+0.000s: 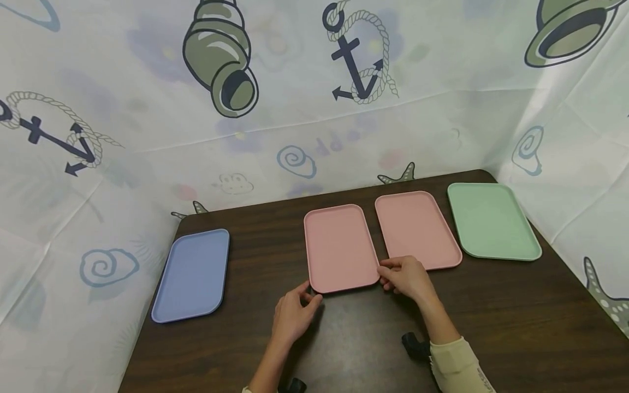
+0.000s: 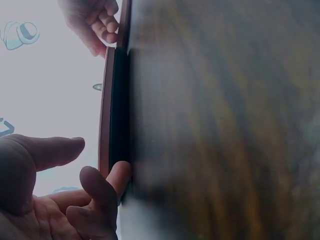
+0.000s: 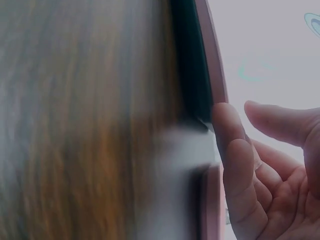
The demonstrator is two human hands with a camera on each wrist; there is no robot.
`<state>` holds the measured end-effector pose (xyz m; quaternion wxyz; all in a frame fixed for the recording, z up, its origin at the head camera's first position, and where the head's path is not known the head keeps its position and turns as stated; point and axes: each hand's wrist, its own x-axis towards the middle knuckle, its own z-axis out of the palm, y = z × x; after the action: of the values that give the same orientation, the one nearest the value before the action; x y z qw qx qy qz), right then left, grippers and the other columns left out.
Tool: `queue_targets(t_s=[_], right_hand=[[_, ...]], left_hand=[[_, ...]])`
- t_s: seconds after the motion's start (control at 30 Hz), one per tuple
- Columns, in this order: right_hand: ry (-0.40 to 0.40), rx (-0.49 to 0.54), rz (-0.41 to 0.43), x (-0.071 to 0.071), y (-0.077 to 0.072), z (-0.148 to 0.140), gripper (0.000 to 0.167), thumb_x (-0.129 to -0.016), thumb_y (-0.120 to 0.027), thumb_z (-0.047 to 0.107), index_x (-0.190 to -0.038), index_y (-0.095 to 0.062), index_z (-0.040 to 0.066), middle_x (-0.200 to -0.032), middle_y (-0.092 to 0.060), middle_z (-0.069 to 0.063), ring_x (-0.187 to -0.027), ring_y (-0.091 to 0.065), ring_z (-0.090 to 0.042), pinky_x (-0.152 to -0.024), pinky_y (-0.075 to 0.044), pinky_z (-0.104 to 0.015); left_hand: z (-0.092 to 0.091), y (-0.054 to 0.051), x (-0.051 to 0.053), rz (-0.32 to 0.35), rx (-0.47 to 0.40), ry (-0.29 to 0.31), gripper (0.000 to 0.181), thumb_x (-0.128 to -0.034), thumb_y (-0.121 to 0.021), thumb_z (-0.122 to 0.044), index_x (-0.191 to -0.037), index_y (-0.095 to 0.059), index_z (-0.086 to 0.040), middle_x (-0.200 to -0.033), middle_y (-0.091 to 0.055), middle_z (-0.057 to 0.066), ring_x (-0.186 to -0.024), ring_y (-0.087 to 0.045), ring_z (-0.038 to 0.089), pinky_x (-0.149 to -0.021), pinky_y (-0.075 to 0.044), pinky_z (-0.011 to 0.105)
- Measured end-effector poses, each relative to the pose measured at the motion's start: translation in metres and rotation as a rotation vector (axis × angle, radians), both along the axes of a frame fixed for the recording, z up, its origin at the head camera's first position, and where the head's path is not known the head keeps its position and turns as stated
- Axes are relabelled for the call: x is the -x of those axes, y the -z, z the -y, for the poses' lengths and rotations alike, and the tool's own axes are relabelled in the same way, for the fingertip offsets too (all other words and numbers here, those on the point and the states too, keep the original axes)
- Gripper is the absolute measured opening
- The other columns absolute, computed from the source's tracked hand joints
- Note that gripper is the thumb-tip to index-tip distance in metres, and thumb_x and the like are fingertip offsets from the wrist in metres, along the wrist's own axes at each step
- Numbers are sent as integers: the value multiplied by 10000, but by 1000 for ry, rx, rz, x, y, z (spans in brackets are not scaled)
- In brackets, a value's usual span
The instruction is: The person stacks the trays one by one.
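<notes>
Head view: the left pink tray (image 1: 341,248) lay flat on the dark wooden table (image 1: 354,349), between the blue tray (image 1: 191,275) and the right pink tray (image 1: 416,226). The left hand (image 1: 293,314) touched its near left corner, the right hand (image 1: 405,277) its near right corner. Neither hand was clenched or grasping; both wrist views showed fingers against the tray and thumbs clear of it. The green tray (image 1: 493,221) lay farthest right.
</notes>
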<state>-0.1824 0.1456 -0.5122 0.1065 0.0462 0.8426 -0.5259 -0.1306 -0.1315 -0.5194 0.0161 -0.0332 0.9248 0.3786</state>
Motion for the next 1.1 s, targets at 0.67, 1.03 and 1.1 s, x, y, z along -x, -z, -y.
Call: queue_targets(t_s=[0.67,1.03,1.1], right_hand=[[80,-6,-48,-11,-27,-62,470,-967,-632,287,-1294,-596,-49,-848,-733,-107,-710,-705,-197,-616,-554,-328],[189,-26,-65,-21,-29,-113,530,-982,-600,337,-1309,-567,-79,-867,-735,-125,-690,-703,-135,-598,-553,-285],[204,-48,-71,-22,-27,-122,527,-987,-592,336,-1292,-572,-93,-866,-733,-135,-679,-699,-125,-588,-552,-288]], left_hand=[[-9,-22,-15,-41,226,94,278,-868,-704,-414,-975,-770,-166,-688,-655,-134,-578,-576,69,-504,-455,313],[-53,-33,-12,-53,89,374,317,-897,-686,-388,-1108,-737,-158,-755,-662,-212,-779,-634,84,-677,-490,325],[-64,-31,-10,-63,79,415,361,-888,-697,-384,-1159,-716,-148,-789,-674,-207,-851,-646,98,-737,-497,321]])
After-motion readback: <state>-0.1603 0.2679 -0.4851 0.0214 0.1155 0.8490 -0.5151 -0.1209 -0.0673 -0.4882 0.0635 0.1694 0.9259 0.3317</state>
